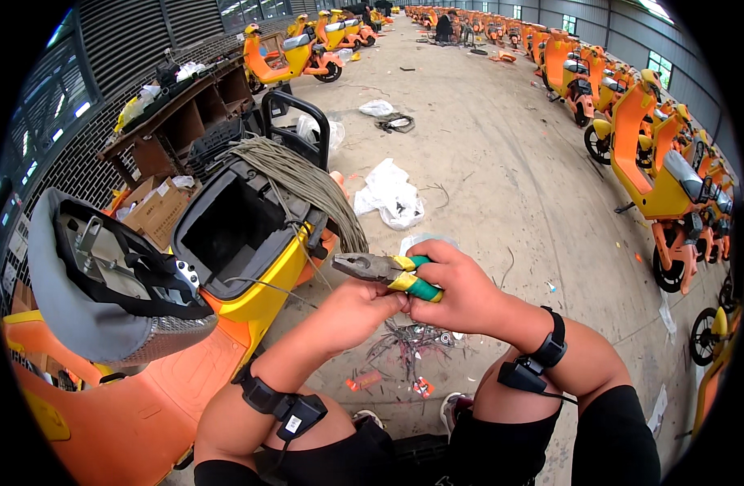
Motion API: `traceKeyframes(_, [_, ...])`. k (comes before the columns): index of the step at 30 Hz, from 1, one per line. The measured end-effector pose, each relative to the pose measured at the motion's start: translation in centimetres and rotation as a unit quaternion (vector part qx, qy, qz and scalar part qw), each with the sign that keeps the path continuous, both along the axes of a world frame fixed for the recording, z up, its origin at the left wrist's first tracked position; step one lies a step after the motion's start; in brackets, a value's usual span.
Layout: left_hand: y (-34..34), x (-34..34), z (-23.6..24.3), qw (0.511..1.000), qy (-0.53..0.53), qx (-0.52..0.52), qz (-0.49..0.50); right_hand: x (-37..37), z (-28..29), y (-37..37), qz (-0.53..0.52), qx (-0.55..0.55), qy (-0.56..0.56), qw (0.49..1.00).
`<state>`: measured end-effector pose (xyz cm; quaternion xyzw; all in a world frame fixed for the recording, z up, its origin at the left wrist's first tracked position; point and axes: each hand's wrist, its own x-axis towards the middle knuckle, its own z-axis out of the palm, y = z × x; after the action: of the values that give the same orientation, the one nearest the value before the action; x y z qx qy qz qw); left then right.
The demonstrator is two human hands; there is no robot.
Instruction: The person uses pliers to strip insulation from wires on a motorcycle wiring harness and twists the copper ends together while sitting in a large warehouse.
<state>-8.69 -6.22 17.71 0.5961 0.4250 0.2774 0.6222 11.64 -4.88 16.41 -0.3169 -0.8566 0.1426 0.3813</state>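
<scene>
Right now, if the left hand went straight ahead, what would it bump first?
Probably the right hand holding the combination pliers, just ahead of the left hand; whether the hands already touch is unclear.

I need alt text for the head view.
Right hand holding green-and-yellow combination pliers close to the left hand. At left, an orange-and-yellow scooter has its seat flipped open; more scooters stand beyond.

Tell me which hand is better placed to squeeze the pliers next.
Probably the right hand: it grips the pliers by their green-and-yellow handles. The left hand sits just below the pliers with its fingers curled; whether it pinches anything is unclear.
</scene>
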Motion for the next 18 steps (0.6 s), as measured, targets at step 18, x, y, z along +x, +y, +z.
traceKeyframes(18, [0.5, -1.2, -0.5, 0.993, 0.087, 0.072, -0.016, 1.3, 0.6, 0.4, 0.049, -0.16, -0.006, 0.986])
